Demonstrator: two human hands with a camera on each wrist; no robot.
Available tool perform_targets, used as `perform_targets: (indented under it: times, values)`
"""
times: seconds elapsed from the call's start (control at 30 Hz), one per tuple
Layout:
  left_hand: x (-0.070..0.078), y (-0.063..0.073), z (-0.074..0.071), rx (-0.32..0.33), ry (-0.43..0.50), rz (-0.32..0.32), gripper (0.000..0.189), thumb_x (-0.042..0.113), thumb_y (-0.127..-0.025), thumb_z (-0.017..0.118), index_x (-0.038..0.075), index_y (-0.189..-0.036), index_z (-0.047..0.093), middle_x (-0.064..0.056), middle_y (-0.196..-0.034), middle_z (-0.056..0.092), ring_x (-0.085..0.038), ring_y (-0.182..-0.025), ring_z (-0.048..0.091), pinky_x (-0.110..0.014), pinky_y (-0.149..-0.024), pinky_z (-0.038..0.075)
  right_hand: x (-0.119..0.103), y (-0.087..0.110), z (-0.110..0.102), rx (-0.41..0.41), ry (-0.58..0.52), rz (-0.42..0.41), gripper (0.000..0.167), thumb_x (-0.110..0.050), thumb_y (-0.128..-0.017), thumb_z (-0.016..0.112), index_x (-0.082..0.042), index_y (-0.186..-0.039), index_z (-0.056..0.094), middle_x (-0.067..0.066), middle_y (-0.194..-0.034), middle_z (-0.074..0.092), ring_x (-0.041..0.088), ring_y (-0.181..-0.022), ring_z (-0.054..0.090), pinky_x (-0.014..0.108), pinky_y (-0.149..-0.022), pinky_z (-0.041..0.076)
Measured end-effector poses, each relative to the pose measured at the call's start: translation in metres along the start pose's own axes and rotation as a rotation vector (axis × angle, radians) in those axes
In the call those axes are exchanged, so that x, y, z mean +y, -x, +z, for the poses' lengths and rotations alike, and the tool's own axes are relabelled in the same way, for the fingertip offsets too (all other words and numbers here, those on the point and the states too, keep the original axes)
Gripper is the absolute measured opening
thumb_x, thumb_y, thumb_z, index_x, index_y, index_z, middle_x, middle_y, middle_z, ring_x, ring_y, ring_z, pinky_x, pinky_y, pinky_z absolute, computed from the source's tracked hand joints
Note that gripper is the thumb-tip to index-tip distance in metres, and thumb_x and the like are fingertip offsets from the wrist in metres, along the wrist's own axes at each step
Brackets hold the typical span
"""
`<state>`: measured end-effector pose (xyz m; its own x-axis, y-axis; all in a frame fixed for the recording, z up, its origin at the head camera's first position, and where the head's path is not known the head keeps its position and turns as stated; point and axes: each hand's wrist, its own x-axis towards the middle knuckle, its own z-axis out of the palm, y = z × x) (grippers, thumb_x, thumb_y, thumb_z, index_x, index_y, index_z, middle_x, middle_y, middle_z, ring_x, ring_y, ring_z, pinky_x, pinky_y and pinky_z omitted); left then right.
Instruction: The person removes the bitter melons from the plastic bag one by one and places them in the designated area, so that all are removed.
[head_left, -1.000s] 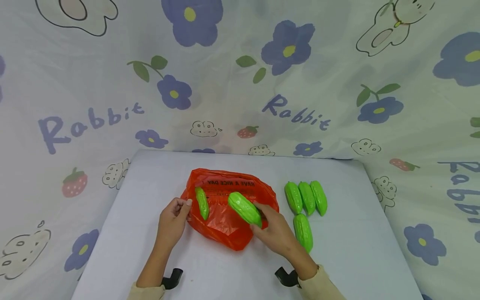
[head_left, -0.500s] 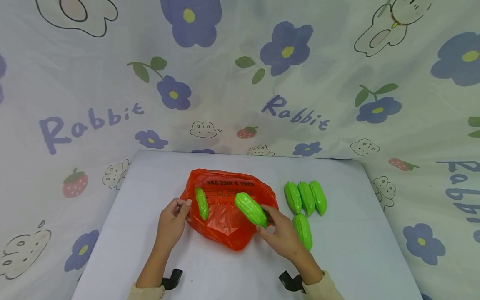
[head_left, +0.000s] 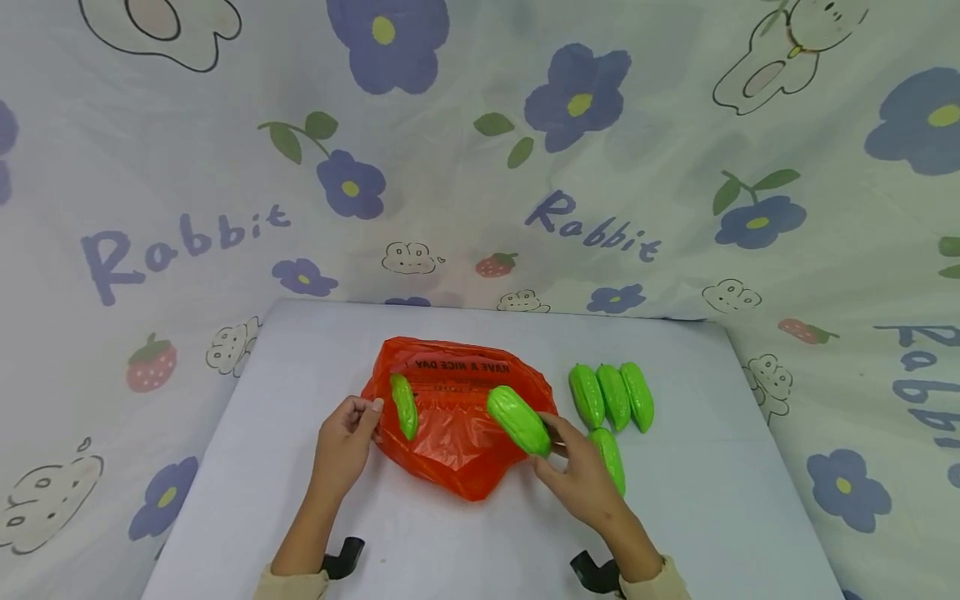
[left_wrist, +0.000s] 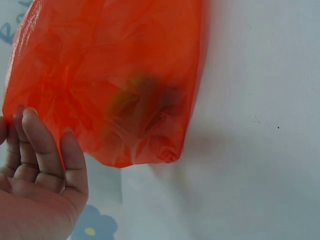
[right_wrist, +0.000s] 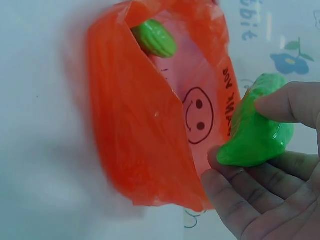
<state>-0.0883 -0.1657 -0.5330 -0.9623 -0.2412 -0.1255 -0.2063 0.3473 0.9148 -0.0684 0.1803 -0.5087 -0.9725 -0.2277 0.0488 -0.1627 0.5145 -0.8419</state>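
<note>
A red plastic bag (head_left: 457, 450) stands with its mouth open on the table, a smiley face printed inside. My left hand (head_left: 349, 437) pinches its left rim between thumb and fingers. In the right hand (head_left: 581, 475), thumb and fingers hold a shiny, ridged green bitter melon (head_left: 517, 419), raised over the bag's right side and tilted. The right wrist view shows its tapered end toward the fingertips. Another bitter melon (head_left: 404, 407) lies inside the bag at the left, and a dark shape shows through the plastic in the left wrist view.
Right of the bag, three bitter melons (head_left: 615, 396) lie side by side on the white table (head_left: 712, 483). A further bitter melon (head_left: 611, 454) is in front of them, partly behind the right hand. A patterned cloth (head_left: 465, 167) hangs behind and around the table.
My right hand has moved right with the bitter melon, from over the bag's middle toward its right rim. The left hand and the bag stay in place.
</note>
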Motion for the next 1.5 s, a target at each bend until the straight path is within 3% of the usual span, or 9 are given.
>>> perform_targets:
  times: [0.43, 0.93, 1.5]
  values:
    - [0.0, 0.0, 0.001, 0.0, 0.0, 0.019, 0.042, 0.047, -0.107, 0.058, 0.005, -0.107, 0.061, -0.013, -0.085, 0.062, -0.038, -0.083, 0.062, -0.033, -0.068, 0.058, 0.007, 0.018, -0.017, 0.062, 0.042, 0.035, 0.059, -0.001, -0.089, 0.081, -0.006, -0.143, 0.057, 0.004, -0.13, 0.067, 0.027, -0.115, 0.068, 0.04, -0.093, 0.058]
    - [0.003, 0.0, 0.002, -0.022, 0.013, -0.004, 0.042, 0.047, -0.107, 0.058, 0.005, -0.109, 0.061, -0.014, -0.088, 0.062, -0.037, -0.084, 0.061, -0.028, -0.069, 0.057, 0.028, 0.046, -0.034, 0.162, 0.069, 0.116, 0.061, 0.0, -0.088, 0.083, -0.002, -0.142, 0.055, 0.013, -0.129, 0.068, 0.029, -0.114, 0.069, 0.034, -0.091, 0.058]
    - [0.001, 0.0, 0.003, -0.012, 0.009, -0.002, 0.04, 0.045, -0.107, 0.057, 0.005, -0.109, 0.06, -0.013, -0.087, 0.062, -0.039, -0.085, 0.061, -0.03, -0.07, 0.058, 0.055, 0.073, -0.042, 0.336, 0.163, 0.227, 0.057, -0.006, -0.089, 0.083, 0.002, -0.139, 0.056, 0.019, -0.129, 0.064, 0.037, -0.108, 0.071, 0.036, -0.09, 0.059]
